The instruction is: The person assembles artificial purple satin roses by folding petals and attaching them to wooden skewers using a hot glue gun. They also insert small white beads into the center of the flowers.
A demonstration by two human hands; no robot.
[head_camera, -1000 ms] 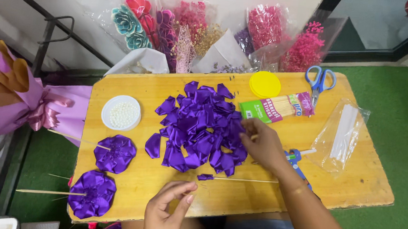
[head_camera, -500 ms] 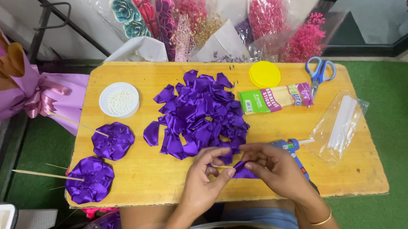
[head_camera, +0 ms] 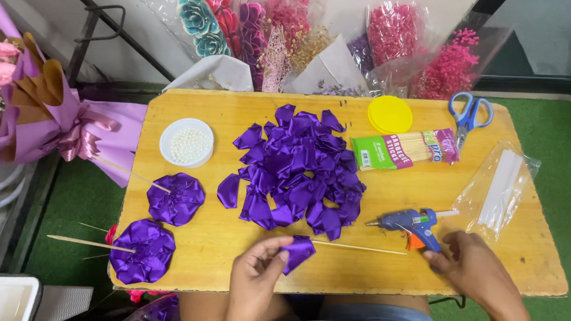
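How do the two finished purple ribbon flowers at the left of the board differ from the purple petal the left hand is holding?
The finished flowers are round, many-layered rosettes; the petal is one small folded piece. The flowers lie untouched on the wooden board, each on its own stick; the petal is pinched by the left hand at the end of a skewer. All share the same shiny purple ribbon.

The left hand (head_camera: pixel 256 277) is raised palm-up, its thumb and fingertips pinched together. The right hand (head_camera: pixel 477 271) lies palm-down, its fingers curled and pointing left.
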